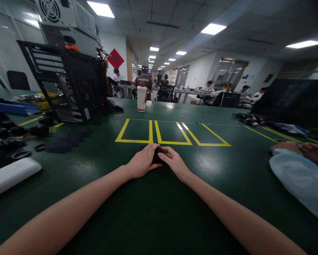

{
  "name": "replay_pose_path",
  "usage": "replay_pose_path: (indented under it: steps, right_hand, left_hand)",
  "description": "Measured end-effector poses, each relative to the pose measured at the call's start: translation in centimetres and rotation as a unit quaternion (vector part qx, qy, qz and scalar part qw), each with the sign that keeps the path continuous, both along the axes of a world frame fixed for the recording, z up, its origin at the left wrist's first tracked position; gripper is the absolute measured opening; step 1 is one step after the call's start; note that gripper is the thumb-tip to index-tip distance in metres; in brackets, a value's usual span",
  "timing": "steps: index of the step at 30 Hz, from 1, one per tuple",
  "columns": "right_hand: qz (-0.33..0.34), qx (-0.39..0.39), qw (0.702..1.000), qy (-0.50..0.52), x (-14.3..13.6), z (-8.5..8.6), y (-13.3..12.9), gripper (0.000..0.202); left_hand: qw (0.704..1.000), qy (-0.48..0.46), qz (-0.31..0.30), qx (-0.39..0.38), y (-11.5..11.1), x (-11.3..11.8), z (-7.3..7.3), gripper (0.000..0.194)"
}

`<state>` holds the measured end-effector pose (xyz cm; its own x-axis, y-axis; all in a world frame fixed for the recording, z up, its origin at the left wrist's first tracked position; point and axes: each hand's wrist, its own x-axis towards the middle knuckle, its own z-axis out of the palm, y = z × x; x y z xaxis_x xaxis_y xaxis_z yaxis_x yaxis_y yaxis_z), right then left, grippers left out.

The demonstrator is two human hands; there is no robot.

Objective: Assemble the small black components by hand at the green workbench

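Observation:
A small black block-like object (156,156) sits between my hands, low over the green tabletop (159,198). My left hand (141,162) is closed round it from the left, its fingers over the top and its thumb below. From the right, my right hand (174,162) grips the object's edge with bent fingertips and thumb. Most of the object is hidden by my fingers, so I cannot tell its exact kind. Just beyond the hands, yellow tape outlines (172,143) mark the table.
To the left stand an open black computer case (76,85), a white elongated object (14,175) and black rings (21,154). A white bottle (141,97) stands beyond the tape. Cables (246,118) lie at right, near another person's light-blue sleeve (297,173). Several people sit farther back.

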<state>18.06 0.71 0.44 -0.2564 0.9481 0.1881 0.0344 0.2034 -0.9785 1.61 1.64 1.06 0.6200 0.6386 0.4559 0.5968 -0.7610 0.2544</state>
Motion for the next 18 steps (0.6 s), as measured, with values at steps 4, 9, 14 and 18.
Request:
replay_pose_path:
  steps: [4,9,14,18]
  right_hand:
    - [0.051,0.011,0.999,0.013,0.38,0.19,-0.28,0.026]
    - [0.038,0.020,0.999,0.026,0.25,0.24,-0.39,0.022]
    - [-0.005,0.022,0.999,0.029,-0.06,-0.25,0.28,0.019]
    - [0.010,0.001,1.000,0.018,0.16,-0.20,0.27,0.022]
  left_hand:
    - [1.000,0.000,-0.006,-0.001,0.09,-0.02,-0.15,0.060]
    - [1.000,0.000,-0.007,0.008,0.15,-0.01,-0.18,0.061]
    - [1.000,-0.006,-0.008,0.018,0.26,0.06,-0.29,0.061]
    - [1.000,0.000,-0.008,0.009,0.21,0.00,-0.23,0.061]
